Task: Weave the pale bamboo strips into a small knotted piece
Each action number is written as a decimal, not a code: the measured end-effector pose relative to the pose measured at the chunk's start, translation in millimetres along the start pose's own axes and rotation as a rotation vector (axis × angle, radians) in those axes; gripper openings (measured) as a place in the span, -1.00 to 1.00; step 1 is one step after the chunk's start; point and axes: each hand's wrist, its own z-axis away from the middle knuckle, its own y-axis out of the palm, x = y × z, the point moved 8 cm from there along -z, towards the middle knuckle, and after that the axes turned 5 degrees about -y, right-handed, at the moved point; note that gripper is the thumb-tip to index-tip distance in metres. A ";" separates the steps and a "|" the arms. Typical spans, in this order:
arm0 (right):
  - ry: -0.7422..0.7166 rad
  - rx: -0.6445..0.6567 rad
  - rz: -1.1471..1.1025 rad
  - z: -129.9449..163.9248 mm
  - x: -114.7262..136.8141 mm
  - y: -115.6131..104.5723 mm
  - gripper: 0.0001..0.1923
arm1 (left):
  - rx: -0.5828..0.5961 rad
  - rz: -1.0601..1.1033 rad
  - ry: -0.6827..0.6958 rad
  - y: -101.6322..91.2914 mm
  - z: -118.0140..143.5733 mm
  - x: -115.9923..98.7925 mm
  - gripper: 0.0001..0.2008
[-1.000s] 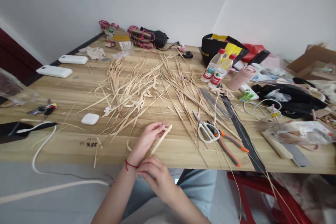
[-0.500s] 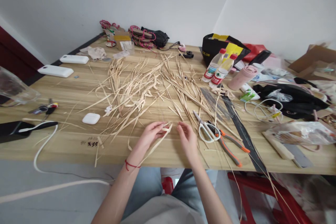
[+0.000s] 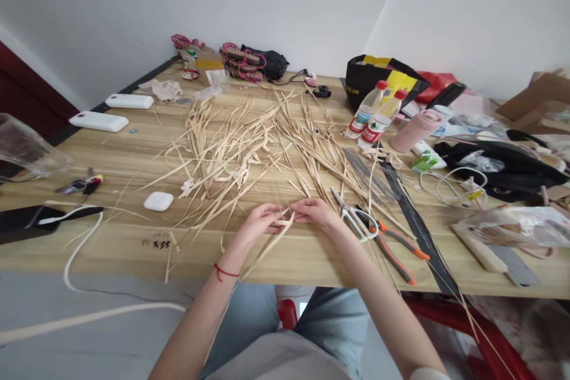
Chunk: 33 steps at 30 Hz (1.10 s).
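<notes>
Since the earlier frame the right hand [image 3: 317,212] had moved left to meet the left hand [image 3: 262,221] at the folded end of a pale, flat straw strip [image 3: 271,239]. Both hands pinched that end between fingertips, just above the near edge of the light wooden table [image 3: 111,154]. The strip trailed down toward the lap. White-handled scissors [image 3: 355,219] and orange-handled pliers [image 3: 394,246] lay just right; a white earbud case [image 3: 158,200] lay left.
</notes>
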 end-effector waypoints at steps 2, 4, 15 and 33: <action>0.050 0.036 -0.016 -1.2 2.8 -2.3 -0.77 | 0.048 -0.022 -0.030 -0.6 -6.1 0.6 -0.71; 0.098 0.074 -0.009 -2.3 5.1 -2.5 -0.79 | 0.119 -0.029 -0.059 0.6 -11.9 3.1 -0.70; 0.138 0.156 0.229 -18.0 2.7 -8.3 -0.80 | 0.115 -0.099 0.025 1.3 -20.0 -1.4 -0.73; 0.040 0.271 0.425 -29.9 13.9 -3.3 -0.68 | 0.049 -0.087 0.013 -3.4 -26.0 -1.3 -0.60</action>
